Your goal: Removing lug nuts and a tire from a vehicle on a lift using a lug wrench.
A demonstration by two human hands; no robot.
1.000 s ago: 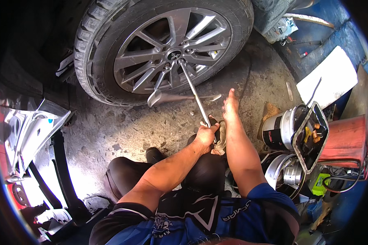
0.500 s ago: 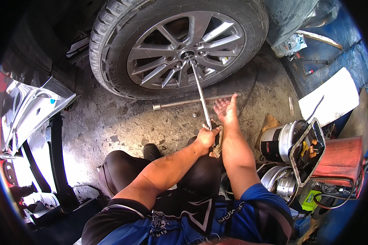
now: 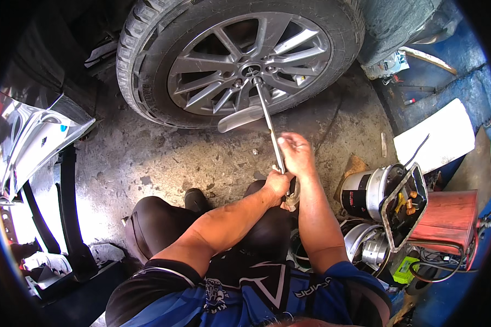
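My left hand [image 3: 278, 182] is closed around the near end of a metal four-way lug wrench [image 3: 269, 121]. Its shaft reaches up to the alloy wheel [image 3: 199, 71], its tip at a lug nut position beside the centre cap. One blurred arm of the wrench's crossbar sticks out to the left below the rim; the other arm cannot be made out. Beside the shaft, just beyond my left hand, is my right hand [image 3: 299, 155], its fingers loosely bent and apart, with nothing visible in them. A brownish worn piece [image 3: 292, 200] shows under my hands, its kind unclear.
The tyre [image 3: 139, 82] stands on the stained concrete floor [image 3: 142, 147]. At right are a metal bucket [image 3: 360, 191], a tray [image 3: 418, 182] holding small yellow and brown parts, a red box [image 3: 447, 220] and a white sheet [image 3: 436, 133]. Shiny bodywork [image 3: 43, 141] lies at left.
The wrench's crossbar has turned and is smeared by motion, its left arm now higher. My right hand has swung left toward the shaft, its fingers less spread. The left hand keeps its hold.
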